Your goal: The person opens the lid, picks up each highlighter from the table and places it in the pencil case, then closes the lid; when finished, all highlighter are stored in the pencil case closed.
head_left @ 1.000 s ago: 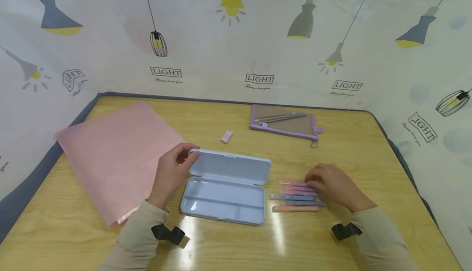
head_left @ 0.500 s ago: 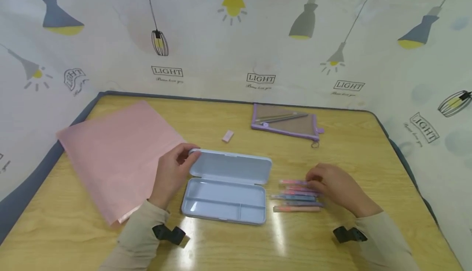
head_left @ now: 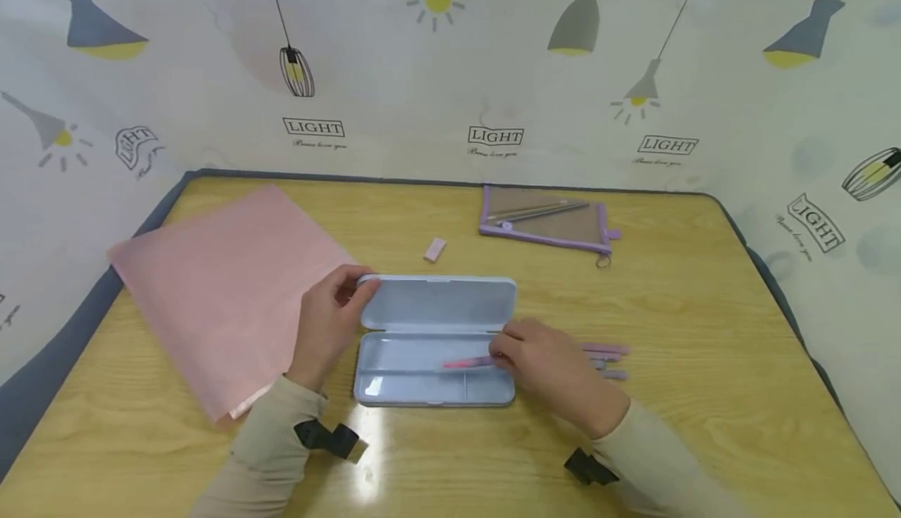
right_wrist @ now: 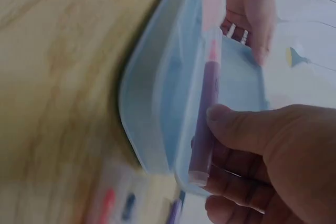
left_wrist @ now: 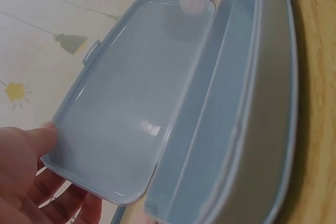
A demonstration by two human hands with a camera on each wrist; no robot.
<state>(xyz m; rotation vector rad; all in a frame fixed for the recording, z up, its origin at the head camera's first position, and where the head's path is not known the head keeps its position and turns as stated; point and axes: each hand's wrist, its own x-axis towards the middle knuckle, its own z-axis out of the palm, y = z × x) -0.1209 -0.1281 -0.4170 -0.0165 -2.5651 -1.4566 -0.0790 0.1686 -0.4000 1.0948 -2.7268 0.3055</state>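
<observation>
The right hand (head_left: 545, 365) grips a pink pen (head_left: 468, 362) between thumb and fingers, and the pen lies with its long axis left to right, along the length of the pencil case (head_left: 432, 377). Its free end points to the person's left, out from the fingertips, and it hangs low over the tray of the case; whether it touches the bottom I cannot tell. In the right wrist view the thumb presses on the purple barrel near the flat back end — the pink part goes away from the hand.

The left hand (head_left: 327, 326) holds the left corner of the open lid (head_left: 438, 303) with curled fingers, keeping it upright. The case is a pale blue plastic box, smooth and shiny, long with rounded corners, and a thin divider runs inside the tray. It stands on the wooden table (head_left: 704, 307). Just right of the case, partly behind the right hand, a few other pens (head_left: 605, 354) lie side by side.
</observation>
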